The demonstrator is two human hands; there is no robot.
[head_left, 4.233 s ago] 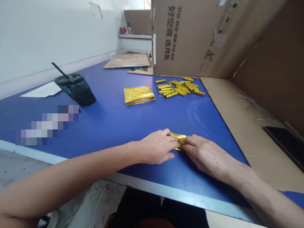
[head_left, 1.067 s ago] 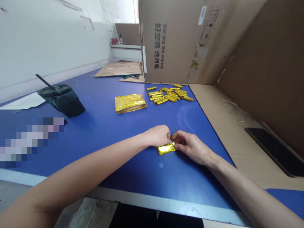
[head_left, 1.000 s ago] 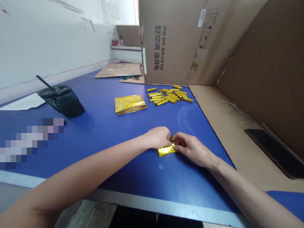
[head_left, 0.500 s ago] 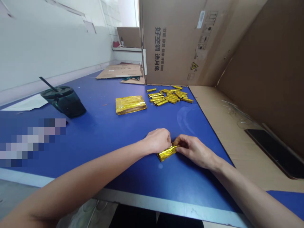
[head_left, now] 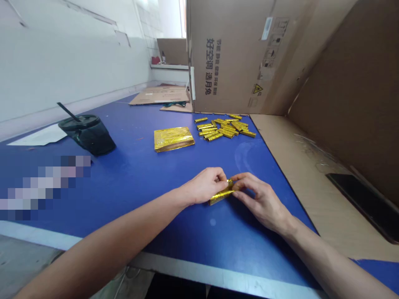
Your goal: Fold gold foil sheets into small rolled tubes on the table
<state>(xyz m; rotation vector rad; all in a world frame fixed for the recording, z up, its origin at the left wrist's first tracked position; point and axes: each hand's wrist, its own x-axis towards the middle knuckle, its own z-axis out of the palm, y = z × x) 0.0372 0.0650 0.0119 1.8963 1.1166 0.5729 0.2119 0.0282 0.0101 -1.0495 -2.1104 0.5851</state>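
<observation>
Between my two hands, on the blue table, lies a sheet of gold foil paper [head_left: 220, 197] that is partly folded or rolled over. My left hand [head_left: 208, 186] has its fingers curled and pressed on the paper's left and upper part, hiding some of it. My right hand [head_left: 257, 198] grips the right end, thumb on the near side and fingertips on the far side. Beyond them rests a flat stack of gold foil paper [head_left: 173, 139]. To its right are several small gold foil rolls [head_left: 227, 129] in a loose heap.
A dark green cup with a straw [head_left: 90, 135] stands at left, near a white sheet [head_left: 39, 135]. A large cardboard box [head_left: 237, 62] rises behind the rolls. On cardboard at right lies a dark flat object [head_left: 364, 205]. Flattened cardboard [head_left: 160, 95] lies at the back.
The gold foil paper has opened up somewhat between my hands, and its far flap now shows. My right hand's fingers have spread wider. The view has shifted slightly.
</observation>
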